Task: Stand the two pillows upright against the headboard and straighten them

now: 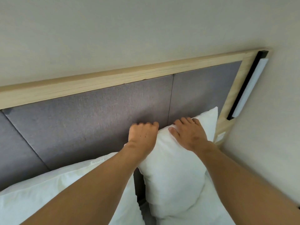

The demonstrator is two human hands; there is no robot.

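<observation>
Both our forearms reach far: left hand (pixel 142 135) clenches the right pillow (pixel 173 172)'s top corner, right hand (pixel 189 135) lies flat on it, against the grey fabric headboard (pixel 97 114); left pillow (pixel 48 192) slumps nearby.

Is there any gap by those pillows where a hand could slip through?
A dark gap runs between the left pillow and right pillow. Crowded at the right pillow's top, where the left hand and right hand sit.

A white pillow (pixel 170 172) is stood upright against the grey headboard (pixel 97 114) near its right end; a second white pillow (pixel 48 192) is leaned lower at its left.
</observation>
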